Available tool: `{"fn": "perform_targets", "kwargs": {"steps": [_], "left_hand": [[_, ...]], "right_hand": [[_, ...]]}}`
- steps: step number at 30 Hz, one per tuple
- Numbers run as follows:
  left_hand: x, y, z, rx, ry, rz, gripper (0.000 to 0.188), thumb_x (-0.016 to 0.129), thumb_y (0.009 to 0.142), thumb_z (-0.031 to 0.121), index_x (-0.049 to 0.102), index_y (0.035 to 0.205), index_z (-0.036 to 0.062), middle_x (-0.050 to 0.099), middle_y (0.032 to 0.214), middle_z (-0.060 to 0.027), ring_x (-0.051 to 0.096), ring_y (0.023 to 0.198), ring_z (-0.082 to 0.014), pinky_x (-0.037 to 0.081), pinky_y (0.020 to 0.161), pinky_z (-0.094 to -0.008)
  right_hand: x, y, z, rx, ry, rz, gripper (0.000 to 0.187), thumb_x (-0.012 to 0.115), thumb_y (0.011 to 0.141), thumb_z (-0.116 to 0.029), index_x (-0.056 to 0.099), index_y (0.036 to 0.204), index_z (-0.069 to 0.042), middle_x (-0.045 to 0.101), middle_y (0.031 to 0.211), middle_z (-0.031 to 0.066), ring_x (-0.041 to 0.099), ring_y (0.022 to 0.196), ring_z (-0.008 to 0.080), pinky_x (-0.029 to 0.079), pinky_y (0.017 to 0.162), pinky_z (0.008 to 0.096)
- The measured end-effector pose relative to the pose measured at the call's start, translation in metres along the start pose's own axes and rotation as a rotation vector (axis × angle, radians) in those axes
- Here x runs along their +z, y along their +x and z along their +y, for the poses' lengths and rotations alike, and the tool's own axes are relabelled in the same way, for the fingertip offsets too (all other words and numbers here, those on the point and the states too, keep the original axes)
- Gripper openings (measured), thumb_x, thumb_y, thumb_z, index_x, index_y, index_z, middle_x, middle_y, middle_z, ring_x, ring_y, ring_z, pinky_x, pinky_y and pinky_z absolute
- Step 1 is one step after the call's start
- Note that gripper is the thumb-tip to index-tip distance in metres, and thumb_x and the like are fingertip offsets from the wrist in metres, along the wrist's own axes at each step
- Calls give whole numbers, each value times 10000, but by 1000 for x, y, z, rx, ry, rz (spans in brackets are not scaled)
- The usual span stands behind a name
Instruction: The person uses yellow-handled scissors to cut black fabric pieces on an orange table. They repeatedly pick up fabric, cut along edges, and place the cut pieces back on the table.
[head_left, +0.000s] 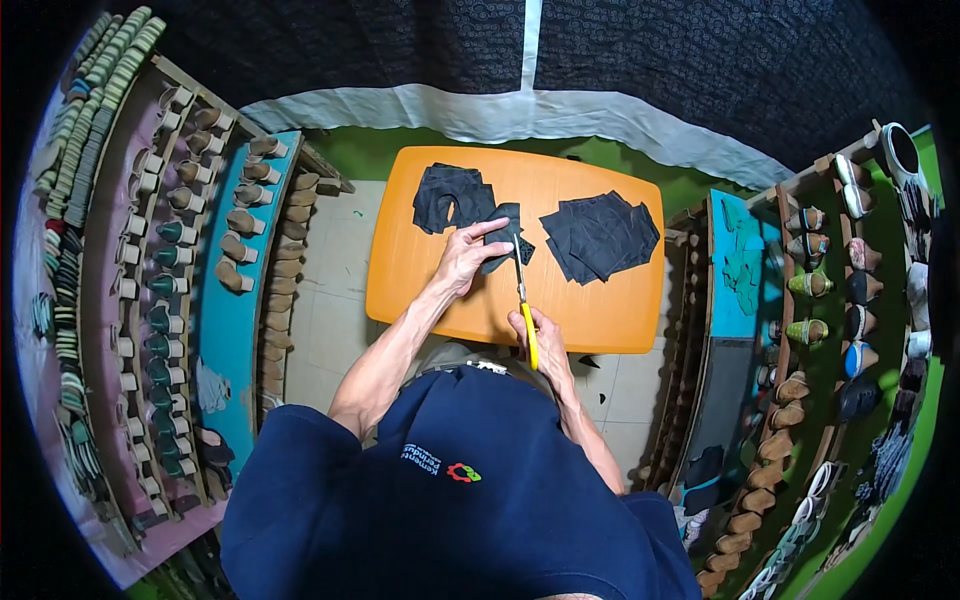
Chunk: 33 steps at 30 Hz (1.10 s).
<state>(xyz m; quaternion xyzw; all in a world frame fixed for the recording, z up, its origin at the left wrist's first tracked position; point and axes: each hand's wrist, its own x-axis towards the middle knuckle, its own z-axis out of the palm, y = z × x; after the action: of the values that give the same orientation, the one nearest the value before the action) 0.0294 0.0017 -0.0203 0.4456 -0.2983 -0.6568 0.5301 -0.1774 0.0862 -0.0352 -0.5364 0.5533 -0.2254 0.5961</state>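
Observation:
Over the middle of an orange table (pixel 400 270), my left hand (pixel 466 252) pinches a small dark piece of fabric (pixel 495 262) between thumb and fingers. My right hand (pixel 545 340) is closed round the yellow handles of a pair of scissors (pixel 530 330). Their blades point away from me and lie against the dark piece, close to my left fingertips. Left of the piece lies a heap of cut black pieces (pixel 440 190), one with a curved cutout. A wider pile of black pieces (pixel 605 235) spreads on the table's right side.
Racks of wooden shoe lasts (pixel 240 222) stand on the left, with striped rolls (pixel 120 55) at the far left. On the right, shelves carry more lasts (pixel 790 390) and shoes (pixel 858 358). A teal board holds green scraps (pixel 742 255). Dark patterned curtain (pixel 400 50) hangs behind the table.

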Motion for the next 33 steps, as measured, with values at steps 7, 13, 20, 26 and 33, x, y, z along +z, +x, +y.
{"fn": "perform_targets", "kwargs": {"steps": [7,13,20,26,33], "left_hand": [[-2,1,-7,7,5,-8,556,744,800,-73,587,1329,-5,714,1104,-106,687,936,-125,554,870,-252],[3,1,-2,-17,-55,8,561,732,809,-77,570,1342,-13,706,1128,-118,687,956,-132,553,897,-263],[13,-2,-8,39,-63,54,582,752,789,-67,572,1341,-24,676,1175,-104,657,995,-131,527,925,-256],[20,-13,-13,11,-105,37,606,744,803,-70,541,1372,-18,694,1142,-126,684,950,-129,556,875,-255],[22,-16,-10,-2,-103,51,643,750,787,-74,526,1387,-15,706,1106,-125,700,888,-138,566,857,-252]], "right_hand": [[-5,-1,-16,74,9,32,546,715,857,-570,579,785,-45,440,606,-25,407,561,86,335,505,289],[-4,4,1,49,0,63,505,731,864,-532,572,738,-70,445,535,-48,416,456,60,308,434,256],[-3,4,-10,85,76,54,541,754,830,-557,575,724,-57,436,585,-36,393,548,82,321,494,291],[-5,7,-22,99,41,87,577,755,817,-580,569,715,-43,422,606,-29,382,596,91,325,531,307],[-6,4,-15,112,87,71,550,777,815,-543,570,697,-48,437,603,-33,367,590,75,302,515,290]]}}
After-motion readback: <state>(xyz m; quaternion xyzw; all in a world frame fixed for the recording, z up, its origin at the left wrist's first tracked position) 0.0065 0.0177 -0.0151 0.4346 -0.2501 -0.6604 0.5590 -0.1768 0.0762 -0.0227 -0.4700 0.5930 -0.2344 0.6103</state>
